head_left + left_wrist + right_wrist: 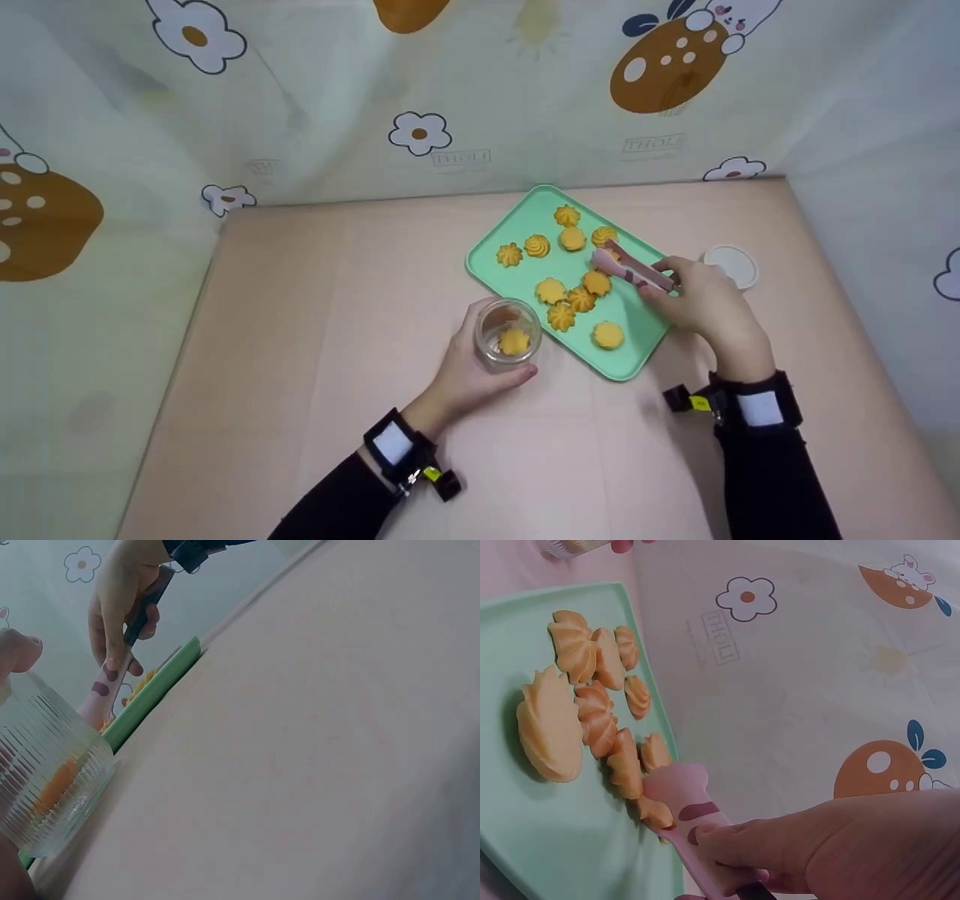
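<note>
Cookies (581, 300), golden and ridged, lie scattered over a pale green tray (639, 351) that sits at a slant right of centre in my head view. One more cookie (514, 342) lies inside a clear glass jar (482, 330), just below the middle of the frame.

I see the left hand (466, 375) wrapped around the jar, holding it beside the tray's lower left edge with its mouth toward my camera. In the left wrist view, at the left edge, the jar's ribbed wall shows the cookie through it.

Right of centre, the right hand (712, 304) grips pink tongs (641, 268) between thumb and fingers. Their tips stand on either side of a cookie near the tray's upper right edge; I cannot tell whether they squeeze it.

Just beyond that hand, to the right, a round white lid (731, 266) lies on the light pinkish table (360, 352). Across the top of the frame I see a pale cloth (322, 142) printed with white flowers and orange-brown shapes.
</note>
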`<state>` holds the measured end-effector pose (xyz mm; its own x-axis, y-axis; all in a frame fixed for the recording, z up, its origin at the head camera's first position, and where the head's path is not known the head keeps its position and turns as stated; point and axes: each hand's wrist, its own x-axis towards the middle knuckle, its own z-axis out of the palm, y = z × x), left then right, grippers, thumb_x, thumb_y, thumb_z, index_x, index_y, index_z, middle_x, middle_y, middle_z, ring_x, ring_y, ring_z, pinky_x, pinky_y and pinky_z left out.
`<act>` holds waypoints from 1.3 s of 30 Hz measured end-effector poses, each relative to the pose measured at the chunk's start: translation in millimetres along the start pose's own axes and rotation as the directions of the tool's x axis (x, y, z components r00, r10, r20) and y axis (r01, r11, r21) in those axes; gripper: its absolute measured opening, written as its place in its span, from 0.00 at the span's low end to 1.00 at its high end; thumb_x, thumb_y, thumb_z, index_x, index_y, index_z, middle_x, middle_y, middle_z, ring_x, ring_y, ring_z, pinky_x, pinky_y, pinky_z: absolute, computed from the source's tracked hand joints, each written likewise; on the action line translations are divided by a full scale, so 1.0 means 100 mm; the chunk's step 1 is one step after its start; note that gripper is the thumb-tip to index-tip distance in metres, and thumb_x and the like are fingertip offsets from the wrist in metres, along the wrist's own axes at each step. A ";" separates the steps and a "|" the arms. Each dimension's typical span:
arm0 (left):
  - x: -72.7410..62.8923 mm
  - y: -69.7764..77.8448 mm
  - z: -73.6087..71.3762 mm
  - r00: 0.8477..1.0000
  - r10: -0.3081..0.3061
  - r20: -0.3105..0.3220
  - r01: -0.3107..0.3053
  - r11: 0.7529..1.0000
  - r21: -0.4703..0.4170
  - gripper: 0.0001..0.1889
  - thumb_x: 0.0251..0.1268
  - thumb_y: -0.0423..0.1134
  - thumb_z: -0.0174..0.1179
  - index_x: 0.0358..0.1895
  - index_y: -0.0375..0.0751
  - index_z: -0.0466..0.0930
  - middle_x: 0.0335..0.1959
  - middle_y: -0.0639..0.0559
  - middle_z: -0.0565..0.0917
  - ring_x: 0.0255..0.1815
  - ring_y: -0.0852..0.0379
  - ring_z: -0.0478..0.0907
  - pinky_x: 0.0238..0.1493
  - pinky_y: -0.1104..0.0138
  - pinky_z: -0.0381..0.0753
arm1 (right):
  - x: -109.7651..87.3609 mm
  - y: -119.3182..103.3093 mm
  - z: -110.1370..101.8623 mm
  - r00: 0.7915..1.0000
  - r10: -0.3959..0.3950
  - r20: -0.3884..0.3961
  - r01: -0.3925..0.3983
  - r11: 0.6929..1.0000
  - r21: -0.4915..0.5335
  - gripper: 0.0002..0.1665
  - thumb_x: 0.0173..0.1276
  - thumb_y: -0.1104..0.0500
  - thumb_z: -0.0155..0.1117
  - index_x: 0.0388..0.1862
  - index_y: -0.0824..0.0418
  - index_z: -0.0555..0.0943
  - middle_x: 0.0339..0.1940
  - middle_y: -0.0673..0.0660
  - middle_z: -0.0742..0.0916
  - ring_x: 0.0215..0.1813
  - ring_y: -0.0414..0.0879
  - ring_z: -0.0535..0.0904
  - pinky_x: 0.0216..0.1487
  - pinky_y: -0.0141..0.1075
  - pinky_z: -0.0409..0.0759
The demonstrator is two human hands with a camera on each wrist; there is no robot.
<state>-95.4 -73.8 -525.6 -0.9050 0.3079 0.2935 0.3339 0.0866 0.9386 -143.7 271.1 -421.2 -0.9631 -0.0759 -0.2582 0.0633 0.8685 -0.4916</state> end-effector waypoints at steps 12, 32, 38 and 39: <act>-0.01 0.01 0.01 1.000 -0.005 0.003 0.006 0.999 -0.036 0.52 0.46 0.41 0.89 0.76 0.45 0.69 0.69 0.51 0.81 0.72 0.47 0.77 0.78 0.45 0.72 | -0.01 0.00 0.00 1.000 -0.008 0.005 0.008 1.000 0.002 0.31 0.81 0.48 0.68 0.70 0.68 0.79 0.52 0.69 0.87 0.44 0.60 0.79 0.41 0.47 0.75; 0.01 0.00 0.01 1.000 0.008 0.000 -0.008 1.000 -0.004 0.50 0.50 0.42 0.88 0.76 0.45 0.69 0.68 0.51 0.82 0.71 0.49 0.78 0.77 0.45 0.72 | -0.06 -0.04 -0.04 0.997 -0.056 -0.050 0.056 0.998 -0.014 0.25 0.84 0.52 0.65 0.67 0.69 0.81 0.48 0.68 0.87 0.44 0.60 0.80 0.41 0.48 0.76; 0.00 0.01 0.01 1.000 -0.003 0.002 0.003 1.000 -0.009 0.50 0.49 0.43 0.88 0.76 0.47 0.69 0.69 0.54 0.81 0.71 0.51 0.77 0.78 0.47 0.72 | -0.12 -0.10 -0.09 0.991 -0.078 -0.111 0.081 0.997 0.019 0.26 0.86 0.51 0.63 0.69 0.70 0.80 0.49 0.69 0.88 0.45 0.60 0.80 0.44 0.50 0.78; 0.00 0.01 0.01 1.000 -0.005 0.003 0.005 1.000 -0.007 0.50 0.49 0.44 0.88 0.76 0.48 0.69 0.69 0.55 0.81 0.71 0.51 0.77 0.78 0.48 0.72 | -0.13 -0.11 -0.10 0.988 -0.089 -0.123 0.092 0.996 0.020 0.26 0.86 0.51 0.63 0.69 0.70 0.80 0.49 0.69 0.88 0.44 0.60 0.80 0.44 0.51 0.78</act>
<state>-95.2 -72.8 -525.0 -0.9059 0.3099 0.2885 0.3276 0.0812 0.9413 -134.1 267.8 -404.2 -0.9898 -0.0919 -0.1087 -0.0205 0.8477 -0.5301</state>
